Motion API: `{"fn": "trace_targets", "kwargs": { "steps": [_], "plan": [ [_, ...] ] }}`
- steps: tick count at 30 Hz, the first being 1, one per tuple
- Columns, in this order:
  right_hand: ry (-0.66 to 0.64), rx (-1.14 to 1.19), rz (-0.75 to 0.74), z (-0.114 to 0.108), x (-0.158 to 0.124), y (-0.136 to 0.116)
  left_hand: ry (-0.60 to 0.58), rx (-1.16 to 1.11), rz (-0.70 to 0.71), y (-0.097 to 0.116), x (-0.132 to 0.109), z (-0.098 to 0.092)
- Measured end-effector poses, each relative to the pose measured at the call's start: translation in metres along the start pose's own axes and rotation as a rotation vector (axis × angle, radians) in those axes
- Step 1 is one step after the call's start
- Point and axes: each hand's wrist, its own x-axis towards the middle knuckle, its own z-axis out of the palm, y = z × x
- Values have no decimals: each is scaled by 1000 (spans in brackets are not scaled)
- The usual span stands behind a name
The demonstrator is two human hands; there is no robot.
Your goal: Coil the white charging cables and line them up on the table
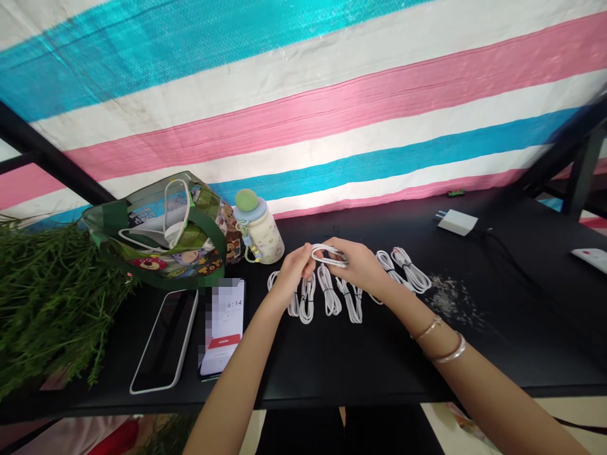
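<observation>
Cables on black tabletop, striped sheeting behind

Left grip pinched, right grip curled, close together

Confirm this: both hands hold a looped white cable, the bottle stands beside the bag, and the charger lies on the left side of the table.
Wrong side: the head view shows the charger on the right side of the table. The rest is right: left hand and right hand hold the cable, and the bottle stands beside the bag.
</observation>
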Motion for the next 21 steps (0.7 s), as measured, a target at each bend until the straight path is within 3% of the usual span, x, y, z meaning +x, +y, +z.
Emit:
{"fn": "trace_targets", "kwargs": {
  "steps": [12, 21],
  "plan": [
    [78, -138, -142, 0, -3, 2, 52, -110, -159, 8, -2, 2],
    [107, -205, -85, 0, -3, -1, 96, -118, -146, 2, 1, 5]
  ]
}}
